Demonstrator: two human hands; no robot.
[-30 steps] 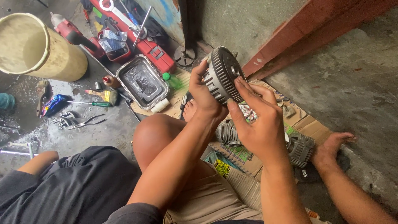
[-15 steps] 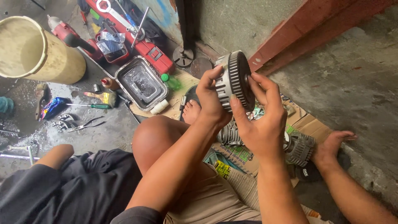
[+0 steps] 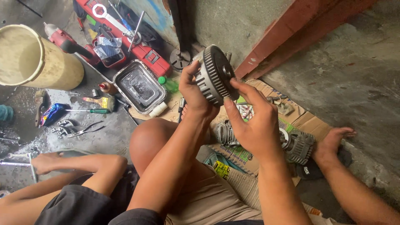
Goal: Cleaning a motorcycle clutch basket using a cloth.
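I hold a round, dark grey toothed metal gear drum (image 3: 214, 75) up in front of me with both hands. My left hand (image 3: 195, 93) grips its left rim from below. My right hand (image 3: 252, 121) holds its right side, thumb against the face. Beneath my hands, on flattened cardboard (image 3: 300, 118), lie another ribbed metal part (image 3: 225, 133) and a finned round part (image 3: 299, 146). My bent knee (image 3: 152, 139) is just under the left wrist.
A metal tray (image 3: 139, 85) with dark oil sits left of the gear. A cream bucket (image 3: 35, 60), a red toolbox (image 3: 137, 46), a red power tool (image 3: 66, 41), a screwdriver (image 3: 85, 111) and pliers (image 3: 83, 131) lie on the wet floor. Another person's arm (image 3: 79, 162) reaches in at lower left. A red steel beam (image 3: 300, 35) slants behind.
Both hands have turned the gear drum and lifted it slightly, so its toothed rim now faces me more. The other person's arm has come further into view at lower left.
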